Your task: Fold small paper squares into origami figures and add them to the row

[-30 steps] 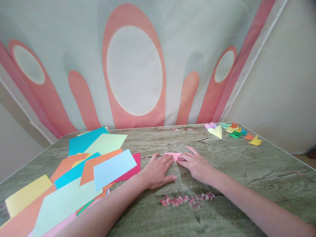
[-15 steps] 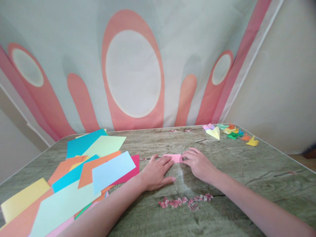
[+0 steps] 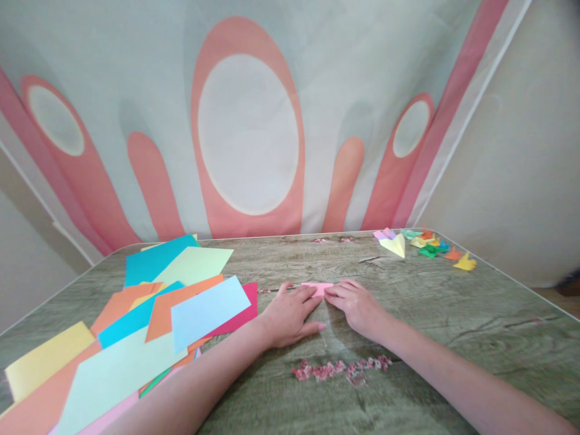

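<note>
A small folded piece of pink paper lies on the table, its two ends partly hidden under my fingers. My left hand rests flat over the left end, fingers stretched and thumb spread toward me. At the right end, the fingers of my right hand are bent together and press on the paper. What lies beneath the fingertips is hidden.
Loose coloured sheets, with a light blue sheet on top, spread over the left side. A pale yellow paper plane and several small folded figures, one a yellow figure, sit at the back right. A printed curtain hangs behind the table.
My right hand has slid left, its fingers now covering the right end of the pink paper. The left hand stays over the left end. The view has shifted slightly.
</note>
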### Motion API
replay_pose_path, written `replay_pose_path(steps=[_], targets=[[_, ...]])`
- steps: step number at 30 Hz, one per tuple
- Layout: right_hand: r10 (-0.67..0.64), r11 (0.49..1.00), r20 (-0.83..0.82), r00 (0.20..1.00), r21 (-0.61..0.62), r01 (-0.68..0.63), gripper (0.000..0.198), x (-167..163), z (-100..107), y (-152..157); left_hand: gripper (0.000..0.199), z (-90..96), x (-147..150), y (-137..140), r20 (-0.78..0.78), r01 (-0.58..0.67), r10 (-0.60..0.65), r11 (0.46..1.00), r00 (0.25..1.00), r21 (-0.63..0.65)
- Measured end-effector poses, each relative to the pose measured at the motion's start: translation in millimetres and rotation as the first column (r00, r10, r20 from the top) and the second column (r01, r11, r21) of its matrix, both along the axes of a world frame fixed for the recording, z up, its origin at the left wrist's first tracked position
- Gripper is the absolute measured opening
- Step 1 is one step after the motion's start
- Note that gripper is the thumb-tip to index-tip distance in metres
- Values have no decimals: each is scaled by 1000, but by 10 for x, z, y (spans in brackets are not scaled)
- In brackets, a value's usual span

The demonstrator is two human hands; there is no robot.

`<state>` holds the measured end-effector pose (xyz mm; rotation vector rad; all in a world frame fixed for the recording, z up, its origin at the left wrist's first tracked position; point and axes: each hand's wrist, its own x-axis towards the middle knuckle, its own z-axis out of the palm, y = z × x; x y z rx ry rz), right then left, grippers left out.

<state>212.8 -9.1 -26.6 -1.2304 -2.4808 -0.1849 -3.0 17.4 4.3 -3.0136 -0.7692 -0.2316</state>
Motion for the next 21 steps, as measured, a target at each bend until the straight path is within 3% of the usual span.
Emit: replay_pose_path(steps=[11,15,21], targets=[[-23,997,-3,1000,-68,23,25,-6,13,28,52,62,-15,-17,-77,-108,119,986,990,127],[-17,997,-40,999,-80,14,24,22,5,54,52,88,6,-51,-107,-156,169,980,980,122],[-10,998,-146,989,-69,0,34,88,-16,76,44,87,-2,-38,-52,-135,140,987,989,87]])
